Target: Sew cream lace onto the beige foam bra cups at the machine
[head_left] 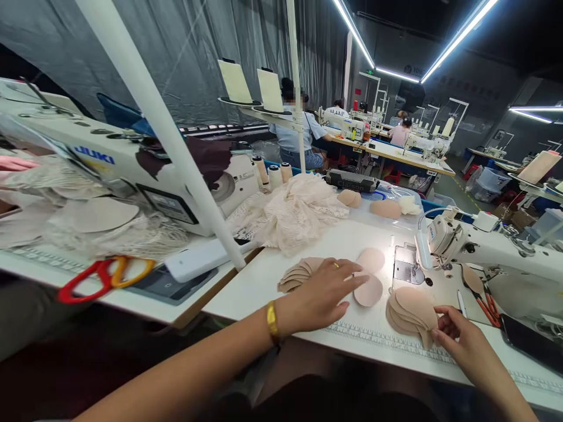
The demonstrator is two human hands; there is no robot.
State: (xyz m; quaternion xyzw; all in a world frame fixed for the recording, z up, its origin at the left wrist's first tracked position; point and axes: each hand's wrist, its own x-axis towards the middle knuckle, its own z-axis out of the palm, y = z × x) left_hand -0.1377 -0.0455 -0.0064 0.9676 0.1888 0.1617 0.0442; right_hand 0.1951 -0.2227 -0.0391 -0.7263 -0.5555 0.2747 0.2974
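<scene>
My left hand (323, 293), with a gold ring and bracelet, lies flat on the white table (268, 287), fingers stretched out and touching a beige foam pad (369, 290). A second pad (370, 259) lies just behind it. A fanned stack of pads (299, 272) sits by my left wrist. My right hand (461, 337) pinches the edge of another pile of beige pads (409, 310) in front of the sewing machine (479, 252) and its needle plate (404, 266).
A heap of cream lace fabric (294, 214) lies behind the pads. A white JUKI machine (118, 170) and red-yellow scissors (105, 275) are at left. A white pole (167, 135) slants across. A black phone (532, 343) lies at right. Other people work at far tables.
</scene>
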